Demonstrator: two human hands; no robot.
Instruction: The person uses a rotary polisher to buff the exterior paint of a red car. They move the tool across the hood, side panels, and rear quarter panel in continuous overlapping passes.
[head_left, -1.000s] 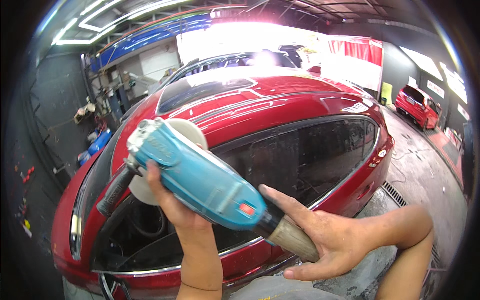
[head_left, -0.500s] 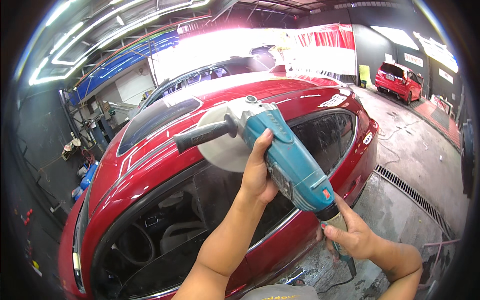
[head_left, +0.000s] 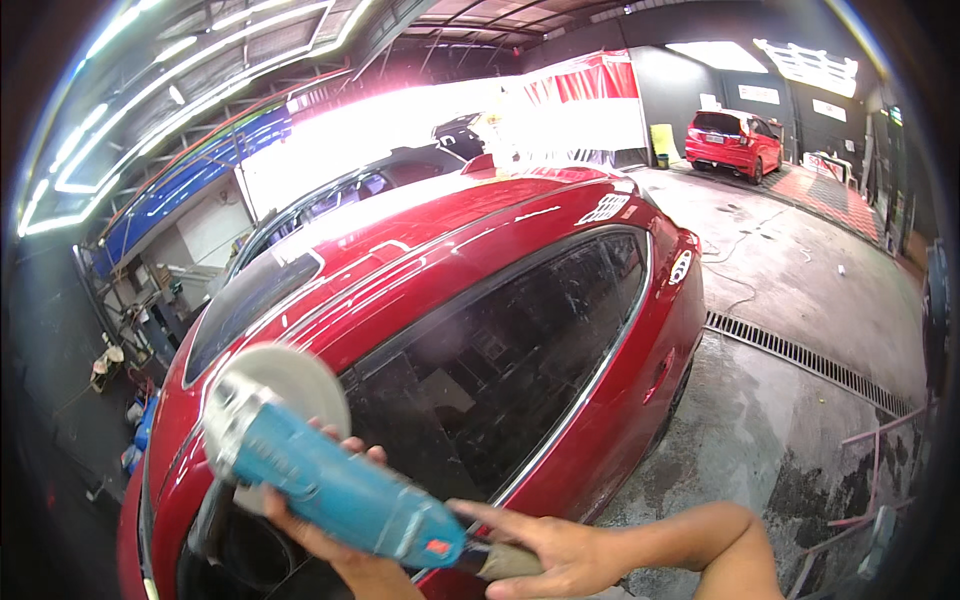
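Observation:
My left hand [head_left: 308,535] is wrapped from below around the teal body of a corded power polisher [head_left: 345,485], its fingertips showing along the far side. At the tool's tail, my right hand [head_left: 570,550] holds the rear grip, thumb below and fingers above. A round pale pad [head_left: 305,385] sits at the silver head, and a dark side handle [head_left: 208,525] sticks out toward me. The tool looks slightly smeared by motion. Behind it is a glossy red car [head_left: 400,275], with the pad in front of its windscreen pillar. I cannot tell whether the pad touches it.
The red car's dark side window [head_left: 500,350] lies right of the tool. A floor drain grate [head_left: 800,360] crosses the wet concrete, with a cable beyond it. Pinkish bars [head_left: 875,470] stand at the right. Another red car [head_left: 735,145] is parked at the back.
Both hands have swung the polisher down and left, from over the rear of the roof toward the windscreen side. My view has turned somewhat right.

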